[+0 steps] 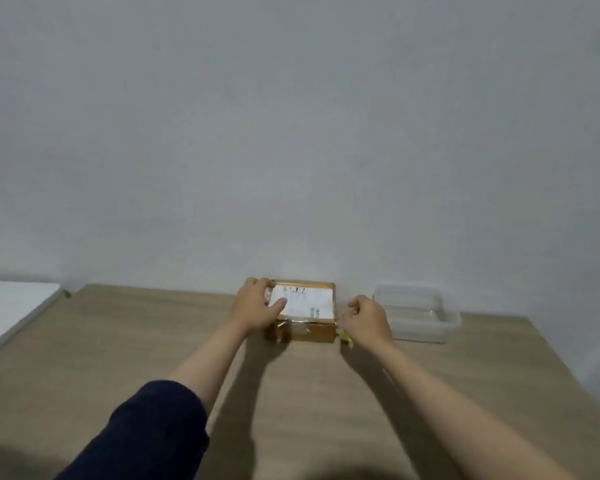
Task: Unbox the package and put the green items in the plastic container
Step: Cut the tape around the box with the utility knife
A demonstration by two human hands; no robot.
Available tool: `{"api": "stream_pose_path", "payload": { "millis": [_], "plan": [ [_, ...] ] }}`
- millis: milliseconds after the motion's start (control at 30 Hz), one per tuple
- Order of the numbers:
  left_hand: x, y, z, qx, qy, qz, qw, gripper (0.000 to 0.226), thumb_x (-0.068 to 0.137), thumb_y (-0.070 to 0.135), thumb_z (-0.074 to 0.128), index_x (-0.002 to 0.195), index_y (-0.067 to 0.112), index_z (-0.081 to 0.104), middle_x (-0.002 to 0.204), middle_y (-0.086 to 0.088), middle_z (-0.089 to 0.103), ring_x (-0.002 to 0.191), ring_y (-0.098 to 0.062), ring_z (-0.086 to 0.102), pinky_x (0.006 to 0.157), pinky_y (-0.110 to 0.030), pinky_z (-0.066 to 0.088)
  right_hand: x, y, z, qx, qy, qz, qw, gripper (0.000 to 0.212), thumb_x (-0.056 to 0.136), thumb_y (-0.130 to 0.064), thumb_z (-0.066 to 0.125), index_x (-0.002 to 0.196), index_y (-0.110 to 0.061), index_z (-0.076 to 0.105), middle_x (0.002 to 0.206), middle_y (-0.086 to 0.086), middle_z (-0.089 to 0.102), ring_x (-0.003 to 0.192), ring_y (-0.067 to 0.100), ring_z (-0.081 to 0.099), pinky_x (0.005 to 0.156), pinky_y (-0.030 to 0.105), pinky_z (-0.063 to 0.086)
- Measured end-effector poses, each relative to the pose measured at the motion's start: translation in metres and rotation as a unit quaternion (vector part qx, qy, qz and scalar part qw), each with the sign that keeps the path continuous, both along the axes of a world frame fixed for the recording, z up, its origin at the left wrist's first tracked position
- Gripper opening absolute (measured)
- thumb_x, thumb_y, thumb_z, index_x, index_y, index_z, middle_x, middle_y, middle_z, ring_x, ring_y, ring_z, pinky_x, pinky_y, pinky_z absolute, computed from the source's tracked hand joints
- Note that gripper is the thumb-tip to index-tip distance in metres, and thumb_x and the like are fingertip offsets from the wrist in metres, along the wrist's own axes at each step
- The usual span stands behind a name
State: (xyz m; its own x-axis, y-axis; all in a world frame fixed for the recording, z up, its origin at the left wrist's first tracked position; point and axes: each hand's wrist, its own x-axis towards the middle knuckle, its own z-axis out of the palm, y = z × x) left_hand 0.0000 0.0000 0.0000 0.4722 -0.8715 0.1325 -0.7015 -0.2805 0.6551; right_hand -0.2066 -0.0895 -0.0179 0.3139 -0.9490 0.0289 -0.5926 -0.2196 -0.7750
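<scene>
Two hands flank package [303, 311]; left fingers [280, 302] atop.

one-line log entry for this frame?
stage: unboxing | left hand: flat on cardboard box label | right hand: fisted at box's right edge | plastic container: empty, right of box

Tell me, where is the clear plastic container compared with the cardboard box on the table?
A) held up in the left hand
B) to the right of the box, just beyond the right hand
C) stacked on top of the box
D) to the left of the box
B: the plastic container sits on the table right of the cardboard box, just beyond the right hand.
</scene>
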Motion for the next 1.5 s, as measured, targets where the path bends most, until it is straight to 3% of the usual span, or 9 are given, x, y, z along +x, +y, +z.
{"api": "stream_pose_path", "payload": {
  "millis": [300, 433, 600, 767, 933, 1100, 1167, 1367, 1500],
  "plan": [
    [0.028, -0.02, -0.088, 0.018, 0.136, 0.008, 0.99, 0.065, 0.08, 0.041, 0.069, 0.137, 0.021, 0.046, 0.124, -0.007, 0.05, 0.112, -0.017, 0.053, 0.1, -0.026, 0.039, 0.019, -0.027, -0.087, 0.039, 0.113, -0.095, 0.988, 0.042, 0.084, -0.026, 0.052, 0.126, -0.023, 0.053, 0.121, 0.016, 0.05, 0.115, 0.036, 0.049, 0.093, 0.043, 0.047],
    [0.027, -0.028, -0.11, -0.024, 0.212, 0.001, 0.977, 0.063, 0.078, 0.047, 0.068, 0.134, 0.035, 0.045, 0.131, 0.004, 0.056, 0.115, -0.009, 0.054, 0.102, -0.029, 0.041, 0.027, -0.034, -0.1, 0.01, 0.124, -0.127, 0.984, 0.029, 0.086, -0.033, 0.055, 0.113, -0.025, 0.063, 0.117, 0.011, 0.046, 0.117, 0.033, 0.044, 0.093, 0.041, 0.044],
    [0.023, -0.03, -0.125, -0.067, 0.202, 0.025, 0.977, 0.064, 0.07, 0.059, 0.062, 0.13, 0.038, 0.047, 0.128, 0.001, 0.055, 0.117, -0.011, 0.05, 0.099, -0.029, 0.042, 0.021, -0.032, -0.109, 0.017, 0.077, -0.152, 0.985, 0.004, 0.076, -0.022, 0.065, 0.08, -0.024, 0.067, 0.101, 0.012, 0.059, 0.1, 0.033, 0.056, 0.08, 0.034, 0.048],
    [0.024, -0.032, -0.128, -0.088, 0.193, 0.016, 0.977, 0.066, 0.07, 0.058, 0.062, 0.131, 0.037, 0.047, 0.127, 0.004, 0.051, 0.111, -0.002, 0.043, 0.092, -0.017, 0.033, 0.004, -0.03, -0.09, 0.093, 0.005, -0.133, 0.987, 0.021, 0.069, -0.012, 0.077, 0.082, -0.021, 0.064, 0.09, 0.007, 0.066, 0.075, 0.02, 0.056, 0.066, 0.022, 0.039],
    [0.023, -0.032, -0.128, -0.088, 0.203, 0.023, 0.975, 0.061, 0.075, 0.048, 0.068, 0.131, 0.039, 0.046, 0.122, 0.002, 0.05, 0.111, -0.007, 0.045, 0.09, -0.02, 0.034, 0.017, -0.024, -0.055, 0.042, -0.178, -0.111, 0.977, 0.026, 0.071, -0.004, 0.078, 0.095, -0.007, 0.068, 0.071, -0.001, 0.059, 0.058, 0.006, 0.049, 0.05, 0.006, 0.042],
    [0.024, -0.032, -0.131, -0.096, 0.205, 0.014, 0.974, 0.061, 0.075, 0.046, 0.069, 0.132, 0.036, 0.047, 0.127, 0.002, 0.05, 0.112, -0.002, 0.043, 0.092, -0.018, 0.036, 0.055, -0.034, -0.05, 0.004, -0.13, -0.045, 0.99, 0.029, 0.07, -0.008, 0.079, 0.097, -0.011, 0.07, 0.068, -0.01, 0.055, 0.059, 0.003, 0.049, 0.055, 0.006, 0.041],
    [0.025, -0.034, -0.13, -0.091, 0.203, 0.011, 0.975, 0.058, 0.079, 0.038, 0.071, 0.132, 0.033, 0.047, 0.13, 0.001, 0.049, 0.113, -0.003, 0.042, 0.094, -0.02, 0.036, 0.064, -0.037, -0.06, -0.026, -0.091, -0.062, 0.994, 0.024, 0.071, -0.017, 0.078, 0.094, -0.015, 0.07, 0.072, -0.007, 0.056, 0.065, 0.007, 0.05, 0.061, 0.018, 0.042],
    [0.028, -0.035, -0.132, -0.056, 0.23, 0.0, 0.971, 0.06, 0.076, 0.051, 0.066, 0.129, 0.045, 0.04, 0.125, 0.003, 0.06, 0.111, -0.015, 0.057, 0.093, -0.03, 0.047, 0.07, -0.048, -0.089, 0.038, -0.087, -0.053, 0.994, 0.033, 0.082, -0.035, 0.062, 0.113, -0.031, 0.053, 0.121, 0.0, 0.045, 0.116, 0.017, 0.044, 0.105, 0.038, 0.037],
    [0.023, -0.034, -0.121, -0.035, 0.222, 0.003, 0.974, 0.061, 0.082, 0.039, 0.066, 0.136, 0.034, 0.037, 0.125, 0.003, 0.061, 0.109, -0.016, 0.058, 0.089, -0.028, 0.045, 0.066, -0.048, -0.082, 0.07, -0.106, -0.014, 0.992, 0.041, 0.084, -0.033, 0.061, 0.123, -0.034, 0.049, 0.127, -0.004, 0.059, 0.115, 0.016, 0.055, 0.1, 0.041, 0.046]
  ]
}}
